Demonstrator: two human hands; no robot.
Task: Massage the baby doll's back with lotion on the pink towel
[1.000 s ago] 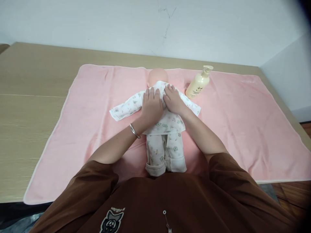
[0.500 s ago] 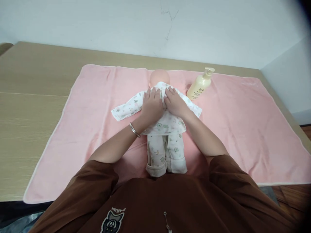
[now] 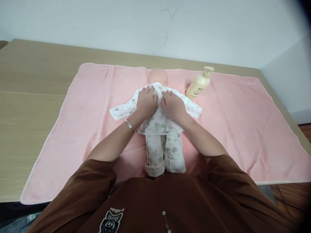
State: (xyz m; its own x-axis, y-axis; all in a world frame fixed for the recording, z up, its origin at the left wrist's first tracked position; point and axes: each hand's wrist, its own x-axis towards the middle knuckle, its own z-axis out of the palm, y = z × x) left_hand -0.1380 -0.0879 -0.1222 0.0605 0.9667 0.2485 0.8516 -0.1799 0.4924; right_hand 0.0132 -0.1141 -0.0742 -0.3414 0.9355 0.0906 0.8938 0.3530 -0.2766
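A baby doll (image 3: pixel 157 77) lies on a pink blanket, its bald head at the far side and its legs toward me. It wears a white printed long-sleeved top (image 3: pixel 159 124) and matching trousers (image 3: pixel 155 150) with turned-up cuffs. My left hand (image 3: pixel 147 103) rests flat on the left part of the doll's upper body, fingers extended. Opposite it, my right hand (image 3: pixel 173 105) lies on the right part, palm down with fingers stretched out. Both palms are hidden. The doll's face is out of sight.
A pale yellow pump bottle (image 3: pixel 199 84) stands on the pink blanket (image 3: pixel 238 129), to the right of the doll. Beneath the blanket is a wooden table (image 3: pixel 31 106). A cracked white wall (image 3: pixel 121 26) rises behind the table.
My left hand has slid slightly left across the top. The right hand has shifted a little toward me and left, and the top's cloth has moved under them.
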